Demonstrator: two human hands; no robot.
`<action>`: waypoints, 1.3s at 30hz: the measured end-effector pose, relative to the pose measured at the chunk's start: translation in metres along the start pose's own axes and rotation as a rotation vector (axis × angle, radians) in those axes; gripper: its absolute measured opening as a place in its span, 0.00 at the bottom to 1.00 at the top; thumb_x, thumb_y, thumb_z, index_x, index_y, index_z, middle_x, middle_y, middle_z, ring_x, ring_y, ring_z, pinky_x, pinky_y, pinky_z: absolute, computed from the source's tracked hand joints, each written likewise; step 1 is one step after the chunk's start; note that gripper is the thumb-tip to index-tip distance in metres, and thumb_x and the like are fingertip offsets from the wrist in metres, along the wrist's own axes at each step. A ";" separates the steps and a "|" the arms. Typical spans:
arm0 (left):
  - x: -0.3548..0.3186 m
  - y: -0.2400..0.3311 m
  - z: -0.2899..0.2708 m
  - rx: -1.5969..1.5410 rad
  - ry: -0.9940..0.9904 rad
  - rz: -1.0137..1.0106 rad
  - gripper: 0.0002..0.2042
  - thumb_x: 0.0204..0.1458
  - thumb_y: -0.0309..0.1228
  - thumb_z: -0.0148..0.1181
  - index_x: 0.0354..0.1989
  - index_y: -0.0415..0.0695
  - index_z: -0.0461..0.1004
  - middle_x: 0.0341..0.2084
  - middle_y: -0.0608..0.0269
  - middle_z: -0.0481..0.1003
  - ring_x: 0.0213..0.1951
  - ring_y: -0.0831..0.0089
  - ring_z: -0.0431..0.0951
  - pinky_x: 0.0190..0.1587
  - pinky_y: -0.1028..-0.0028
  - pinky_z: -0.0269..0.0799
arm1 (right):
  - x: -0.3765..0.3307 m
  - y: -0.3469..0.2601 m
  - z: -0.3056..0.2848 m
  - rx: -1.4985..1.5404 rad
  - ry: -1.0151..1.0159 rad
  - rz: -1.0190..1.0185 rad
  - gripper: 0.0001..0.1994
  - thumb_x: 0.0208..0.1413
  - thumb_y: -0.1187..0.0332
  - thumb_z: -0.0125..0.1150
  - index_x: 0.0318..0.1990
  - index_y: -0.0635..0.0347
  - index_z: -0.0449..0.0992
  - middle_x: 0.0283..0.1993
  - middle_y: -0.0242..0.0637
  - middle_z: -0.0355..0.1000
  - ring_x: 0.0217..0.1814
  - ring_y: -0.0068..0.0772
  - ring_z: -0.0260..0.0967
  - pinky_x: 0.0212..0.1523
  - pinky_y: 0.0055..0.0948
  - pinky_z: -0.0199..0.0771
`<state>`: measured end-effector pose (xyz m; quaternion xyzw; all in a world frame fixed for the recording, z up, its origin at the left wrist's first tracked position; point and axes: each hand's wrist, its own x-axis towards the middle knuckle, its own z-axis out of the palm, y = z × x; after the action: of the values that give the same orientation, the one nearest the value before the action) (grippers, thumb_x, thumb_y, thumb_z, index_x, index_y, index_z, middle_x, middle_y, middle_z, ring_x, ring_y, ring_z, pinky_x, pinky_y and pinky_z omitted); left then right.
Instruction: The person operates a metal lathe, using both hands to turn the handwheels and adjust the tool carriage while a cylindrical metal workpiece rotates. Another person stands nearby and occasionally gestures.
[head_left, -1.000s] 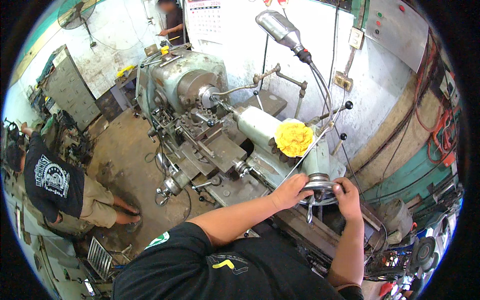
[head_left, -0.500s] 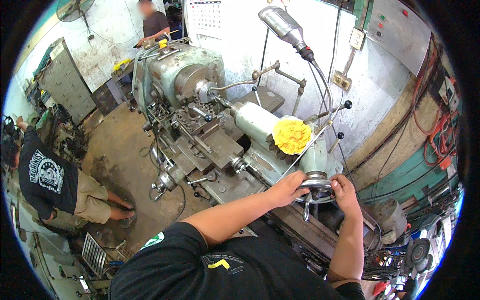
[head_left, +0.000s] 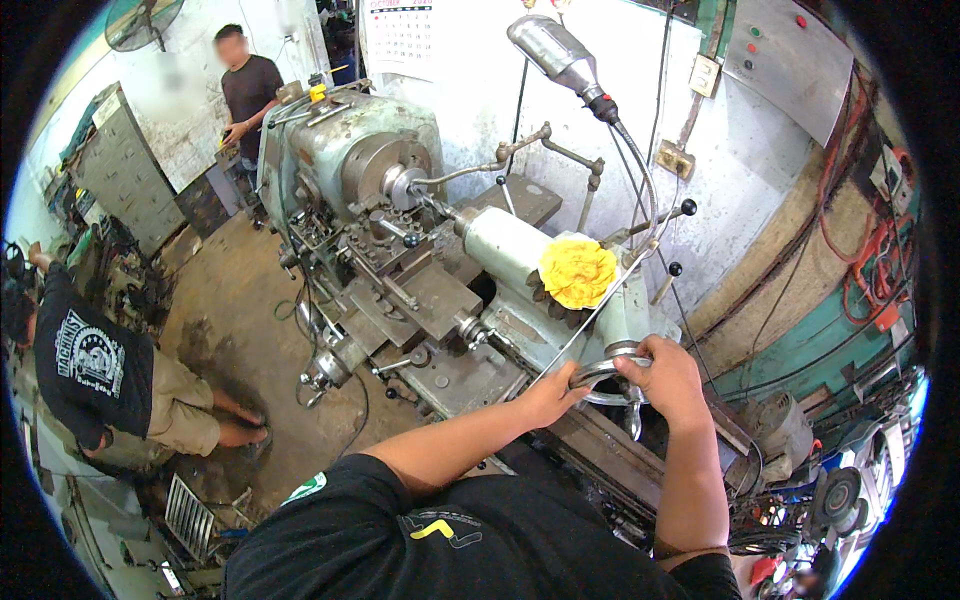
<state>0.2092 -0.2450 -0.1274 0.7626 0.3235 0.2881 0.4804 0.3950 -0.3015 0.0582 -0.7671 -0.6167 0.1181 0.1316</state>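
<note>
A metal lathe stretches from the upper left to the lower right. Both of my hands are on the shiny handwheel point(head_left: 598, 371) at the near end of its tailstock point(head_left: 512, 248). My left hand point(head_left: 550, 393) grips the wheel's left rim, and my right hand point(head_left: 665, 376) is closed over its right upper rim. The wheel's crank handle point(head_left: 634, 420) points down below my right hand. A crumpled yellow cloth point(head_left: 579, 272) lies on top of the tailstock. At the far end, a drill bit point(head_left: 436, 207) in the tailstock reaches to the round chuck point(head_left: 380, 170).
A work lamp point(head_left: 556, 55) on a flexible neck hangs over the lathe. Beside the headstock stands a person in a dark shirt point(head_left: 251, 92); another in a black shirt point(head_left: 92, 345) is at far left. The tool post and cross slide point(head_left: 430, 295) sit mid-lathe.
The handwheel has turned, its crank handle shifting right. My right hand has moved left over the rim, my left hand down and left. The person behind the headstock has stepped left into fuller view.
</note>
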 end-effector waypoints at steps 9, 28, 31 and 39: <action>0.005 0.016 -0.016 0.075 -0.119 -0.088 0.21 0.64 0.43 0.59 0.51 0.37 0.65 0.39 0.37 0.78 0.46 0.40 0.79 0.47 0.53 0.73 | 0.002 -0.001 0.001 -0.011 -0.016 0.025 0.31 0.51 0.38 0.69 0.44 0.62 0.81 0.46 0.51 0.78 0.51 0.53 0.77 0.52 0.46 0.75; 0.027 0.065 -0.033 0.394 -0.023 0.218 0.17 0.60 0.46 0.62 0.41 0.42 0.72 0.28 0.47 0.78 0.34 0.43 0.79 0.38 0.49 0.74 | 0.001 -0.006 0.003 -0.036 0.009 0.031 0.29 0.49 0.40 0.71 0.42 0.61 0.81 0.44 0.49 0.78 0.49 0.53 0.77 0.51 0.46 0.74; 0.023 0.057 -0.033 0.330 -0.005 0.213 0.17 0.60 0.45 0.63 0.41 0.41 0.72 0.28 0.47 0.78 0.34 0.42 0.79 0.38 0.49 0.74 | 0.001 -0.017 0.005 -0.118 0.001 0.040 0.30 0.48 0.38 0.71 0.42 0.60 0.82 0.44 0.48 0.78 0.49 0.52 0.77 0.50 0.45 0.75; 0.010 0.030 -0.046 0.181 -0.159 0.136 0.21 0.60 0.43 0.64 0.54 0.40 0.74 0.40 0.41 0.80 0.45 0.43 0.81 0.47 0.54 0.77 | 0.006 -0.056 0.017 -0.437 -0.054 0.029 0.33 0.47 0.33 0.68 0.44 0.55 0.84 0.45 0.45 0.79 0.46 0.46 0.80 0.48 0.43 0.78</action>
<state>0.1872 -0.2223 -0.0814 0.8435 0.2563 0.2283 0.4131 0.3391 -0.2832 0.0619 -0.7827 -0.6198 0.0038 -0.0560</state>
